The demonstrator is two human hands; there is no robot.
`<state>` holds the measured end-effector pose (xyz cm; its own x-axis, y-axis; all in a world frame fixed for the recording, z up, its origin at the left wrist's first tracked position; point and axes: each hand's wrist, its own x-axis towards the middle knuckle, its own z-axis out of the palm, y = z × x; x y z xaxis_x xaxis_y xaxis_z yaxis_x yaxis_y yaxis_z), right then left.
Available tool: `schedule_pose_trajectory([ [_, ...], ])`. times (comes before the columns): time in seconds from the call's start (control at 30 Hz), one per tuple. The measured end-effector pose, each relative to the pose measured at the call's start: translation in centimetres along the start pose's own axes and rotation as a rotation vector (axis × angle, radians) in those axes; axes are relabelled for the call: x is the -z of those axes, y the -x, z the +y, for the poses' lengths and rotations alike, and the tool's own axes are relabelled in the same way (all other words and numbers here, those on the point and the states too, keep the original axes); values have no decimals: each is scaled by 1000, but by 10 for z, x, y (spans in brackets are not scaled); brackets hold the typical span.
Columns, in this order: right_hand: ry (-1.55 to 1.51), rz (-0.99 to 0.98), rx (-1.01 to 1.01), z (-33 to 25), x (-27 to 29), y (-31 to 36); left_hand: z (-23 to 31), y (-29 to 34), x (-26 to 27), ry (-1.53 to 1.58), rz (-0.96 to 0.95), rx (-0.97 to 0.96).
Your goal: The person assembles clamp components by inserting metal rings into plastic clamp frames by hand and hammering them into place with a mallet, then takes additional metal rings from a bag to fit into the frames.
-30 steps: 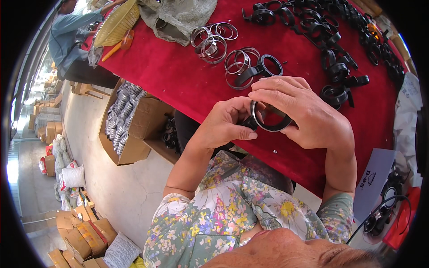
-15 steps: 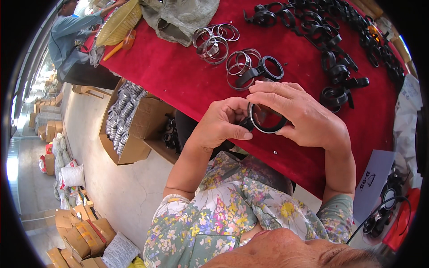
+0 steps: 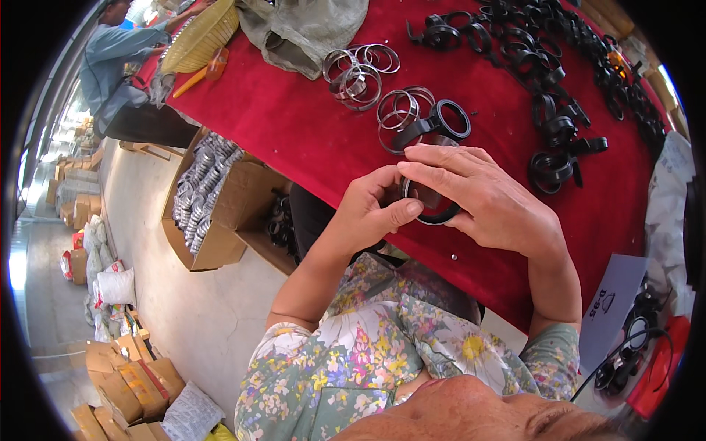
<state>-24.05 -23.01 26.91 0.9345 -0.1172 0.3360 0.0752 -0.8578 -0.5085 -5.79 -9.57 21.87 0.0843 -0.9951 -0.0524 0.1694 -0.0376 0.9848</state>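
Observation:
Between my two hands, above the near edge of the red-covered table, is a black ring with a thin bright rim, held tilted. My left hand pinches its left side between thumb and fingers. From the other side my right hand wraps it, fingers over the top and thumb beneath, so much of the ring is hidden. Just beyond my fingers lies another black ring with a curved arm. Beside it are loose thin metal rings, and a second cluster of metal rings lies farther back.
Many black ring parts spread along the table's right side. A grey sack, yellow basket and orange-handled tool are farther left. Below stands a carton of silver parts. A co-worker is at the far left.
The ring has shifted slightly left and turned in my hands. My right fingers now reach farther over its top, and my left thumb lies across its near side.

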Motion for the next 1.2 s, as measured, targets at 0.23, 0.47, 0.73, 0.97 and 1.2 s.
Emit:
schedule_pose_trajectory([
  [0.23,-28,20,-55,2,2,-1,1,5,-5,-230,83,-213],
  [0.47,38,26,-83,-5,0,-3,1,5,-9,-339,166,-268],
  [0.73,-129,55,-85,8,2,-2,12,7,-5,-151,-26,-134],
  [0.97,-87,75,-92,4,2,-5,20,7,-6,7,-45,47],
  [1.2,-32,53,-89,5,4,-1,12,5,-11,15,-62,92],
])
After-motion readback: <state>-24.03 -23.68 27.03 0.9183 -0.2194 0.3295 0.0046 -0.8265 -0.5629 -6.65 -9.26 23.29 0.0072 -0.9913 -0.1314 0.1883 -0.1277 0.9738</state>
